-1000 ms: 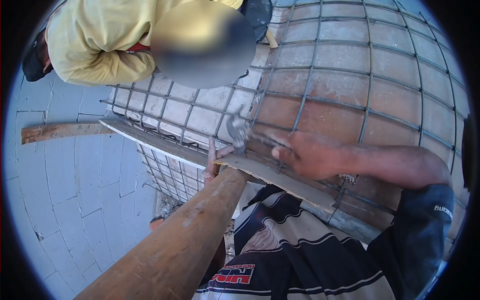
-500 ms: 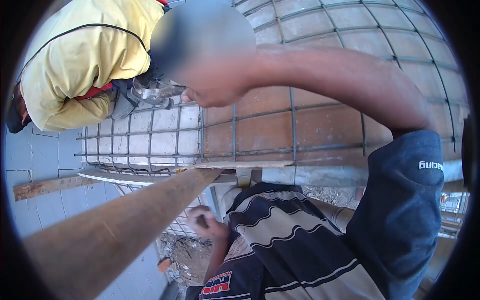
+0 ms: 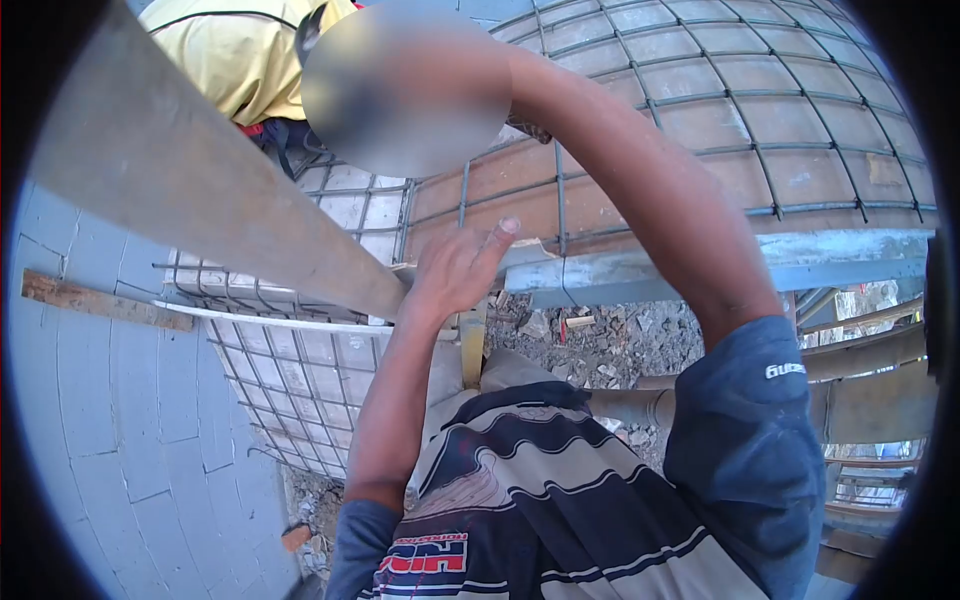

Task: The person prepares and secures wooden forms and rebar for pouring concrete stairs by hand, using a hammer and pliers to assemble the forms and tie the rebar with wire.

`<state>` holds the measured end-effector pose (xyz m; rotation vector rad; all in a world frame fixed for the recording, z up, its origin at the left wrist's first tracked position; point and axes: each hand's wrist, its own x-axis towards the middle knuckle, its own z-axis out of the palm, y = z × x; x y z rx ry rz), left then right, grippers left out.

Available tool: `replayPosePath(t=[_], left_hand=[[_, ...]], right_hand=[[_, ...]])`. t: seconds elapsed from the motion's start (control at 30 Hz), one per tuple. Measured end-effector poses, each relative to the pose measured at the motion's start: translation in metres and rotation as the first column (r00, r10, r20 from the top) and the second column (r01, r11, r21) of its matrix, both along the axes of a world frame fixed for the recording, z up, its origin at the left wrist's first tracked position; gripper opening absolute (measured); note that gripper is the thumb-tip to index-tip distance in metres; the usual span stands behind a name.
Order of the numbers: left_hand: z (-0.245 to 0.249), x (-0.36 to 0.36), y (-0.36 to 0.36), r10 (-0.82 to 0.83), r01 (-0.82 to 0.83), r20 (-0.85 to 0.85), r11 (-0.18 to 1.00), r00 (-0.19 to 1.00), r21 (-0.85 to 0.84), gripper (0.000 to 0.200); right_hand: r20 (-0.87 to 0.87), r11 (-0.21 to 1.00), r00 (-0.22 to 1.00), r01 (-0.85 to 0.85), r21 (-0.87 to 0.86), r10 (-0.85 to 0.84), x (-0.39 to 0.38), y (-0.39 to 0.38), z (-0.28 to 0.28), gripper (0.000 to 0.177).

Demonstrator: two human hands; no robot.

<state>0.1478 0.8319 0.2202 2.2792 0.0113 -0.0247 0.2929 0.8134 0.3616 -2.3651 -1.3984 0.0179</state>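
My right hand (image 3: 425, 80) is raised over the rebar grid, largely hidden by a round blur. A hammer (image 3: 308, 32) appears to run through its grip: a dark curved metal end shows left of the blur, and what looks like its handle end emerges below the wrist. My left hand (image 3: 460, 268) rests at the panel's near edge, thumb spread outward; its other fingers are partly hidden. Just left of it a thick round pole (image 3: 270, 190) slants up across the view. Under my hands lies the rebar grid (image 3: 560, 200) over brown and pale panels.
A person in a yellow top (image 3: 225, 60) bends close at upper left. A second mesh (image 3: 300, 375) hangs below the pale edge. Rubble (image 3: 600, 340) lies beneath, beside a yellowish post (image 3: 472, 345). A wooden plank (image 3: 105, 300) lies on grey blocks (image 3: 130, 420) at left.
My left hand has come up from beside my body to the panel edge. My right hand and the hammer have moved upward. The view has shifted, and the pole now slants the other way.
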Motion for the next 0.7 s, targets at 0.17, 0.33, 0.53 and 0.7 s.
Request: replayPosePath(t=[0.17,0.33,0.53,0.7], left_hand=[[-0.014,0.008,0.005,0.07,-0.069,0.081,0.998,0.994,-0.012,0.085],[0.004,0.004,0.006,-0.093,0.115,-0.164,0.985,0.982,0.126,0.085],[0.002,0.021,0.017,-0.208,0.217,-0.217,0.976,0.954,0.018,0.09],[-0.006,0.03,0.013,-0.17,0.173,-0.286,0.985,0.943,-0.015,0.091]], right_hand=[[-0.097,0.963,0.994,0.067,0.261,-0.043,-0.027,-0.037,0.011,0.049],[-0.508,0.876,0.861,0.228,0.426,0.023,-0.047,-0.067,0.007,0.051],[-0.583,0.803,0.812,0.324,0.5,0.036,-0.072,-0.09,0.015,0.052],[-0.609,0.726,0.787,0.362,0.584,0.098,-0.092,-0.106,0.006,0.057]])
